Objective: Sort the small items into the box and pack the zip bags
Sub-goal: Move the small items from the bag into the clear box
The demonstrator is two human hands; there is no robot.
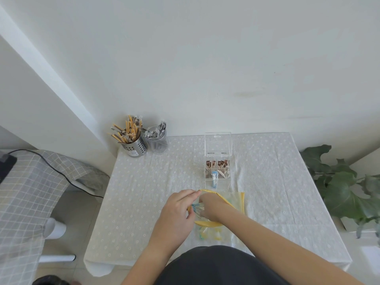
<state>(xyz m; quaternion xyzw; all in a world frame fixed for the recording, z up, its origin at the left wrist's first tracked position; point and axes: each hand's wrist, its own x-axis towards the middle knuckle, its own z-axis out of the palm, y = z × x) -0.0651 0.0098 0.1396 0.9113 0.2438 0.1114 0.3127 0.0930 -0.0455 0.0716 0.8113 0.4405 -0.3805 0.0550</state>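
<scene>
A clear zip bag with a yellow rim lies on the table in front of me, its mouth pulled open. My left hand pinches the bag's left rim. My right hand reaches inside the mouth, its fingers around small blue-and-clear items. Another clear bag holding small yellow and blue pieces lies just below. Beyond the bags stands a clear compartment box with its lid up, holding brown, white and blue small items.
A perforated metal cup of wrapped sticks and a clear cup of grey packets stand at the table's back left corner. A leafy plant is off the right edge. A checked cloth surface with a black cable is on the left.
</scene>
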